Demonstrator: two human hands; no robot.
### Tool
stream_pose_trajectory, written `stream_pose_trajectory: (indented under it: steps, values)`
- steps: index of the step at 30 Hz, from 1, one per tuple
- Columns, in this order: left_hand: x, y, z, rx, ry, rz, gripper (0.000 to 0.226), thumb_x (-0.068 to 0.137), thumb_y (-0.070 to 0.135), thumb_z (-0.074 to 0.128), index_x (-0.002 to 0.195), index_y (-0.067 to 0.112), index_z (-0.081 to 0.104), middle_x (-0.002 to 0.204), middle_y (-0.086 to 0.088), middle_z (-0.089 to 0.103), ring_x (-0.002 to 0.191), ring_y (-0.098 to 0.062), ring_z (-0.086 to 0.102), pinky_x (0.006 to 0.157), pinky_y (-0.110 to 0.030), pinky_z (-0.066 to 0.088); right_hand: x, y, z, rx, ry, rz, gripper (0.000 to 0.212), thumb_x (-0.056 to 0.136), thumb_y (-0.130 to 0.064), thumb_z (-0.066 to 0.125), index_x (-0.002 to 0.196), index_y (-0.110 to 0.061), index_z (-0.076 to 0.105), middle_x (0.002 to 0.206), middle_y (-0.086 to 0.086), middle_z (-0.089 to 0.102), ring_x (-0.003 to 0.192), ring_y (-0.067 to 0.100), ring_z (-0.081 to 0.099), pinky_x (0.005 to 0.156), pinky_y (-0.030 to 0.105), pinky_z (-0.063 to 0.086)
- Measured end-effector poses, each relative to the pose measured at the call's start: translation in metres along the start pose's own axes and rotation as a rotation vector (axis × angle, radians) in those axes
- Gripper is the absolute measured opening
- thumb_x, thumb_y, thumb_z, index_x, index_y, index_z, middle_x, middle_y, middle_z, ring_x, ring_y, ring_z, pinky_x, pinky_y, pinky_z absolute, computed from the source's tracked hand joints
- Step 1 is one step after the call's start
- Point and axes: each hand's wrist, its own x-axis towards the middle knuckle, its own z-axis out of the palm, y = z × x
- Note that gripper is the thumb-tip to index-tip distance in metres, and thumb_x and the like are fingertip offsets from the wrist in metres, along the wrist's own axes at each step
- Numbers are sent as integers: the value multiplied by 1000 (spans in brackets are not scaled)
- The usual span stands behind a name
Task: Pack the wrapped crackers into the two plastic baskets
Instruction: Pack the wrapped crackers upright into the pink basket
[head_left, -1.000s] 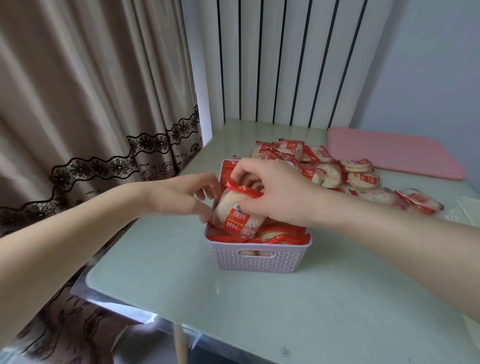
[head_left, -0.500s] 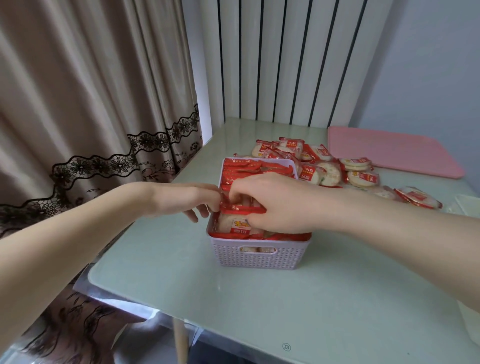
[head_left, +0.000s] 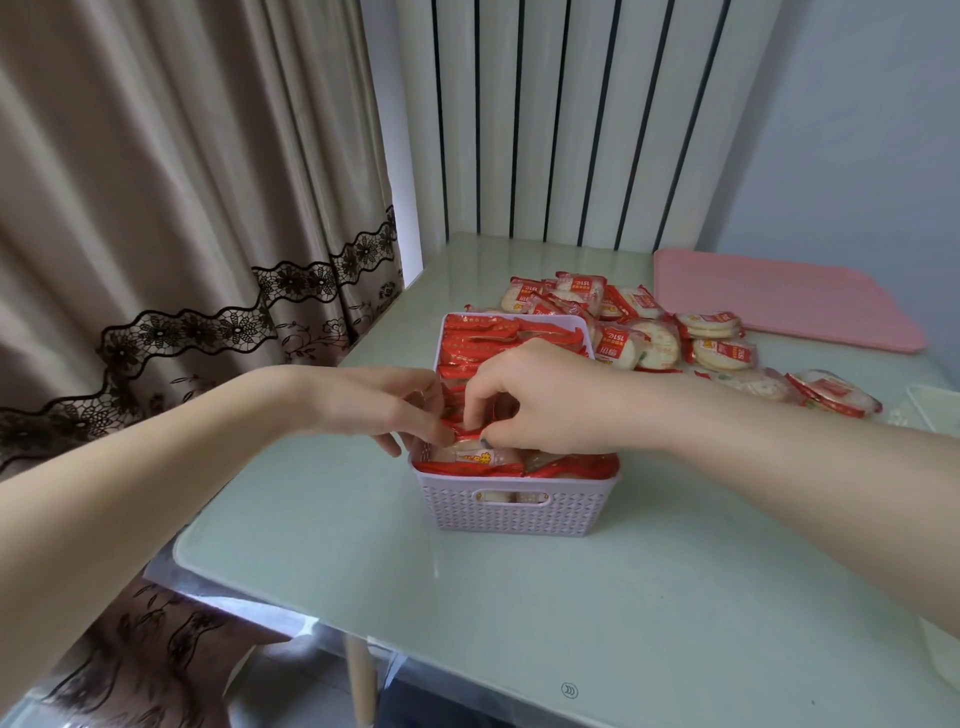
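Basket (head_left: 514, 512): pale lilac plastic, matt, walls moulded in a woven diamond texture. Cracker wrappers (head_left: 618, 345) inside and behind basket: glossy clear-and-red film, crinkled. Table (head_left: 597, 613) under basket: smooth pale green top, faint sheen. Tray (head_left: 779, 301) behind-right of basket: pink, matt, plastic-looking. Curtain (head_left: 171, 197) left of basket: beige cloth, dark lace trim.

My basket (head_left: 514, 506), at the centre of the frame, is pale lilac with a small woven diamond pattern on its wall. The wrapped crackers (head_left: 483, 338) inside it are red and white, with yellow print on one. The loose packs (head_left: 636, 340), right of centre, have the same red and white. The table (head_left: 571, 623) is pale green. The tray (head_left: 779, 296), upper right, is pink. The curtain (head_left: 156, 182), upper left, is beige with dark brown lace flowers.
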Motion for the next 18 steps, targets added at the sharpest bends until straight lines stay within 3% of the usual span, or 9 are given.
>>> stream_pose_trajectory:
  steps: [4, 9, 14, 18]
  values:
    - [5, 1, 4, 44, 7, -15, 53, 71, 28, 78, 110, 2, 54, 115, -21, 61, 85, -16, 69, 93, -48, 57, 2, -3, 7, 16, 15, 1, 14, 83, -13, 71, 90, -23, 78, 91, -11, 71, 86, 2, 62, 82, 29, 53]
    - [10, 2, 6, 108, 20, -26, 54, 69, 25, 79, 112, 5, 53, 112, -15, 58, 83, -18, 67, 86, -38, 60, 6, -6, 14, -24, -2, -2, 15, 85, -12, 68, 89, -22, 79, 91, -11, 71, 84, 5, 62, 78, 27, 52]
    - [12, 0, 7, -6, 29, -21, 37, 70, 32, 73, 91, 12, 50, 92, -7, 62, 81, -17, 68, 90, -46, 59, 4, -3, 8, 2, 0, 27, 16, 84, -13, 70, 92, -24, 79, 81, -17, 69, 78, -1, 61, 70, 12, 47]
    - [16, -2, 11, 109, 104, -5, 28, 86, 23, 75, 88, 13, 49, 93, -7, 61, 73, -14, 66, 69, -25, 57, 3, 4, 18, 63, 27, 56, 13, 85, -16, 72, 91, -25, 80, 85, -19, 71, 78, -8, 60, 69, 6, 43]
